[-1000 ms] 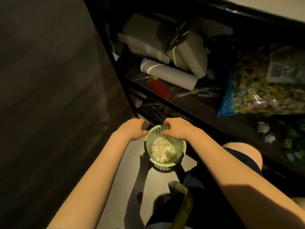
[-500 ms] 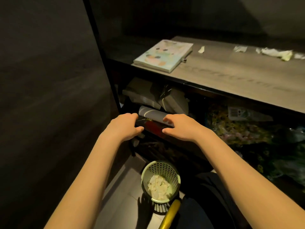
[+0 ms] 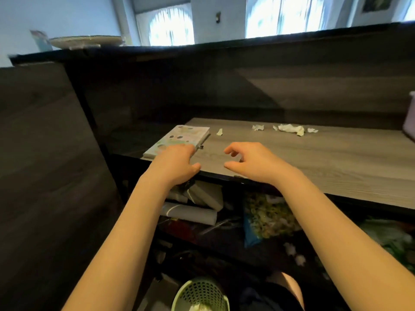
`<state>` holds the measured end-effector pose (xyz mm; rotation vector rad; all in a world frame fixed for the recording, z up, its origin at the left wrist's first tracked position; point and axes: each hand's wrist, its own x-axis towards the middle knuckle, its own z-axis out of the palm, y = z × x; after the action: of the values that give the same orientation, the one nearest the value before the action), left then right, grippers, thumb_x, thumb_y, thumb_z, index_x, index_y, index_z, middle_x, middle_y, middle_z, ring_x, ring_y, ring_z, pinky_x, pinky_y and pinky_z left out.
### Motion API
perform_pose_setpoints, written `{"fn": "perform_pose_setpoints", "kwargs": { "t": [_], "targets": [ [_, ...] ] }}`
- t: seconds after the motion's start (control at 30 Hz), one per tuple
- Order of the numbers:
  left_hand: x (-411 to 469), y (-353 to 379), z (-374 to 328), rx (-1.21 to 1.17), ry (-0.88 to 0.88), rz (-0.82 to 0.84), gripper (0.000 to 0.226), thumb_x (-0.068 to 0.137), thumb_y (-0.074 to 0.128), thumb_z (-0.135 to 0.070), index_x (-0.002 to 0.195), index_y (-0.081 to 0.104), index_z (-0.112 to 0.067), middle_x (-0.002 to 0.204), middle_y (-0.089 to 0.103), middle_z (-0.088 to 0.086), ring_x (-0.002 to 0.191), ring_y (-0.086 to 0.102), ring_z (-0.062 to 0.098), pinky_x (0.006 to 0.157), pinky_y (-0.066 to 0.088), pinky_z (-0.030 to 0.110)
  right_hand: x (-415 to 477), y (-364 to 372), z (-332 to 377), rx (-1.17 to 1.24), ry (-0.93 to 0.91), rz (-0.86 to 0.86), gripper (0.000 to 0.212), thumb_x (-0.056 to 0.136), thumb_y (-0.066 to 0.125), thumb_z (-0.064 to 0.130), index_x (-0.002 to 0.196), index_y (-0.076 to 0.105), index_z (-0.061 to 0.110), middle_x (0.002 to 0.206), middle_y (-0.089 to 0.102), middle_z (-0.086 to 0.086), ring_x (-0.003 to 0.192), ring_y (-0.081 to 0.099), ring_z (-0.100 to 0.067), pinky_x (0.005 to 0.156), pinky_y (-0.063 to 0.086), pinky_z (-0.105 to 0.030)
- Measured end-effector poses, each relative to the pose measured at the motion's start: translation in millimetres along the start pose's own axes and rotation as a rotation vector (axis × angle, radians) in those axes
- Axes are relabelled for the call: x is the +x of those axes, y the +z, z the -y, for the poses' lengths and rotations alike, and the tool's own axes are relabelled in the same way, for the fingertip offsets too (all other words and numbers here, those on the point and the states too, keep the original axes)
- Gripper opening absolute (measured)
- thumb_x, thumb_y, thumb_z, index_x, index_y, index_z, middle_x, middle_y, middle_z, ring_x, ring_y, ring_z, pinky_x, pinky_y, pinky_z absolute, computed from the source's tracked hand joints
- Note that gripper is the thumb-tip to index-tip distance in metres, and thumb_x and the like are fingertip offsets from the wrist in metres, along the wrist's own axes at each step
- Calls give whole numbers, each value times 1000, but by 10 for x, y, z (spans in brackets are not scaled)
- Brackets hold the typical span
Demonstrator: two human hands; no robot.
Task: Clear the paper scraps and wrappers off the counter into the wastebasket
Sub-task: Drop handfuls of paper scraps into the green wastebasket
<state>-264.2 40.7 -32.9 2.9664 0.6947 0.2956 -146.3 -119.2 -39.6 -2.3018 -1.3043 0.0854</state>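
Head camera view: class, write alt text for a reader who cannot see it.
Two empty bare hands, the left hand and the right hand, are held over the front of a grey wood-grain counter. Crumpled white paper scraps lie near its back, right of a pastel illustrated book. A pale green perforated wastebasket stands below.

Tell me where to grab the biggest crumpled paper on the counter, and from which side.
Pinch the paper at its raised, crumpled middle, coming down from above on the near side. It lies on the counter, longer left to right, so closing front to back spans its narrow width. The back panel close behind likely crowds any approach from the far side.
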Motion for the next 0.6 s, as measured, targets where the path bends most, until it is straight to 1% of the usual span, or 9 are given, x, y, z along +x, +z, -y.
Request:
{"fn": "perform_pose_setpoints", "kwargs": {
  "t": [0.17, 0.37, 0.43, 0.5, 0.6],
  "targets": [
    [533, 8, -511, -63, 82, -72, 45, 91, 54, -36, 132, 48, -17, 134, 52, 4, 120, 50, 20, 98, 42, 34, 15, -377, -431, -46, 111, -98, 41, 91, 56, 37, 129, 51, 24, 129, 55, 1, 108, 55, -15, 90, 48, -33],
    [1253, 357, -1087, -135, 125, -59, 43, 90, 56, -34, 130, 49, -18, 135, 50, 4, 122, 49, 20, 100, 42, 34, 144, -580, -1130, -109, 263, -126, 43, 93, 54, 31, 134, 47, 21, 138, 49, -1, 123, 49, -18, 96, 43, -32],
    [1483, 491, -1206, -156, 151, -57, 44, 90, 55, -32, 131, 49, -17, 135, 50, 5, 123, 48, 21, 100, 42, 35, 232, -597, -1387, -124, 326, -145, 44, 92, 55, 30, 135, 47, 21, 139, 48, -1, 124, 48, -19, 96, 43, -32],
    [1694, 610, -1287, -177, 160, -48, 47, 90, 55, -31, 134, 46, -17, 137, 49, 5, 125, 47, 22, 102, 42, 37, 358, -602, -1640, -152, 384, -156, 45, 92, 55, 30, 135, 46, 20, 137, 49, -2, 120, 50, -20, 94, 44, -33],
    [2012, 782, -1383, -190, 144, -26, 51, 91, 55, -32, 137, 41, -17, 140, 45, 6, 127, 44, 24, 104, 42, 40, 609, -615, -1982, -207, 459, -207, 47, 90, 55, 33, 134, 44, 19, 134, 48, -6, 120, 48, -25, 95, 46, -38]
  ]
}}
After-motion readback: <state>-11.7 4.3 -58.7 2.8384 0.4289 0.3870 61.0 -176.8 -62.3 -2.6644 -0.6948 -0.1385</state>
